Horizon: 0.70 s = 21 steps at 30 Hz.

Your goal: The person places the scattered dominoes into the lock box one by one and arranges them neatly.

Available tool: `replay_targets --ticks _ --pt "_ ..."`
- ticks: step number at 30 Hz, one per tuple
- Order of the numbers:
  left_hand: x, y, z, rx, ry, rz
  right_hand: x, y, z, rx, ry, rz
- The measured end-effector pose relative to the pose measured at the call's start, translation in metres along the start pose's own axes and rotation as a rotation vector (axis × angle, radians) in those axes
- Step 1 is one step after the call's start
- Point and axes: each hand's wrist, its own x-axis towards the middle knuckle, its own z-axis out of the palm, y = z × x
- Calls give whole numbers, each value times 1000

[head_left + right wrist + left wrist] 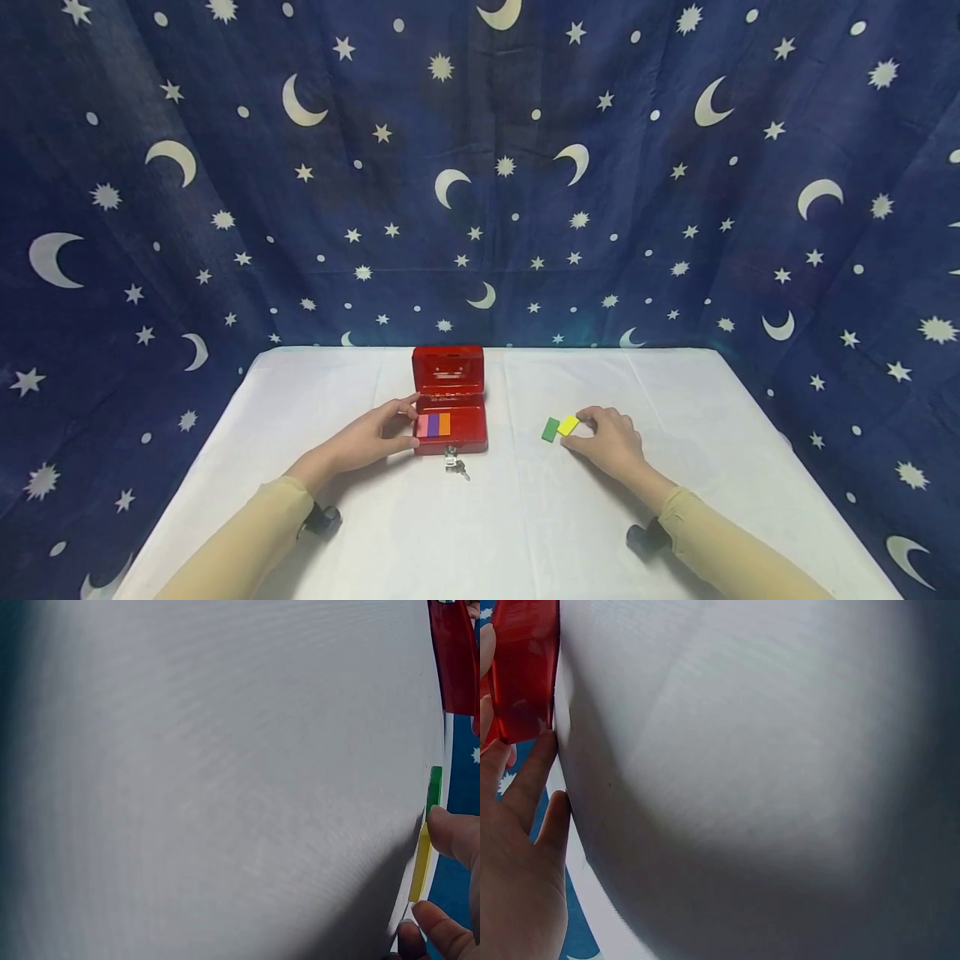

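While the left hand grips the box, the right pinches a yellow tile.

The white counter is bright in the head view, and the dark blue curtain looks dimmer, mostly at the upper left. Soft shadows lie beside the sleeves. The red box has small shine. Both wrist views are greyer, softly blurred, with one dark side edge.

No legible txt or nos.; pale marking inside red box lid too sm. to read.
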Motion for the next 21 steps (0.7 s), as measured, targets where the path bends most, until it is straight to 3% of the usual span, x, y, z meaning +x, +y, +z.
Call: replay_targets --ticks 21 --pt "-1 3 -1 9 -4 4 2 0 3 -1 25 22"
